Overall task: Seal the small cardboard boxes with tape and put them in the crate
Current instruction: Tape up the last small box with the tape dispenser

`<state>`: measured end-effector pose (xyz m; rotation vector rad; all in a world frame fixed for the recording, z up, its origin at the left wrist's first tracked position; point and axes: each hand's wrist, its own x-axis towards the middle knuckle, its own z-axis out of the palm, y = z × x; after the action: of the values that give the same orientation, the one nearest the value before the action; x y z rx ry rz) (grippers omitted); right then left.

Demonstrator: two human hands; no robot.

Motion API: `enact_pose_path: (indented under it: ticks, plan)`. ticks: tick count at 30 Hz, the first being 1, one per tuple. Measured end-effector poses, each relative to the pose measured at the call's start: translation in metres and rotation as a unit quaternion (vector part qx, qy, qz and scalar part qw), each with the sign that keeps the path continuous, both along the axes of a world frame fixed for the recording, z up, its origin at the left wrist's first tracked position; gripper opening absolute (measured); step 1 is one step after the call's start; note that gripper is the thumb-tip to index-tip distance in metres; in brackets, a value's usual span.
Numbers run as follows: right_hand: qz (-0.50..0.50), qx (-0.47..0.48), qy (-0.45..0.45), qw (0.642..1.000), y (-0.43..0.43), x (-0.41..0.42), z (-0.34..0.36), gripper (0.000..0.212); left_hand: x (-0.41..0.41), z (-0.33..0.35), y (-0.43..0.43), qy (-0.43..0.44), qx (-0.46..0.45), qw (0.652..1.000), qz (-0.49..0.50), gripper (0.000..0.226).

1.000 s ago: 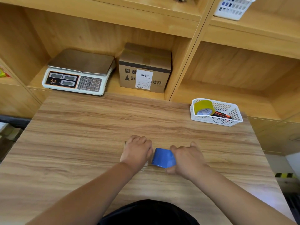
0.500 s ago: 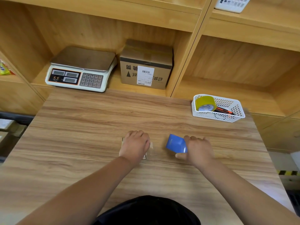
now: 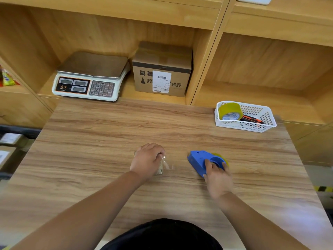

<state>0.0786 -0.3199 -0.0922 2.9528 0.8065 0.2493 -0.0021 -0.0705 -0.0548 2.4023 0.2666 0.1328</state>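
Note:
A small cardboard box point(image 3: 160, 170) sits on the wooden table point(image 3: 108, 141), almost wholly hidden under my left hand point(image 3: 146, 162). Only its right edge shows, with shiny clear tape on it. My left hand covers the box with its fingers curled over the top. To the right, a blue tape dispenser point(image 3: 198, 159) lies on its side on the table, apart from the box. My right hand point(image 3: 217, 177) holds it, thumb on the blue face and fingers over the roll.
A white basket point(image 3: 252, 128) at the table's back right holds a yellow tape roll point(image 3: 229, 110) and an orange-black cutter point(image 3: 251, 120). On the shelf behind stand a scale point(image 3: 90, 78) and a larger labelled carton point(image 3: 162, 71). Boxes lie low at the left edge point(image 3: 9, 141).
My right hand carried the blue dispenser to the right, away from the box, and laid it on its side on the table. My left hand stayed on the box.

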Motion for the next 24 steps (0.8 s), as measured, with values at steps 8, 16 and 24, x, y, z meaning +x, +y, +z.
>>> enact_pose_path:
  ticks: [8,16,24]
  plan:
    - [-0.047,0.251,0.152,0.955,0.081,-0.031,0.041,0.056,0.000,0.006,-0.003,0.007,0.021,1.000,0.004,0.019]
    - [-0.185,0.408,0.310,0.839,0.114,-0.038,0.033,0.036,-0.001,0.006,-0.003,0.013,0.036,0.999,-0.006,0.019]
    - [-0.204,0.317,0.285,0.881,0.128,-0.045,0.029,0.022,-0.001,0.007,-0.002,0.045,0.000,0.999,0.029,0.071]
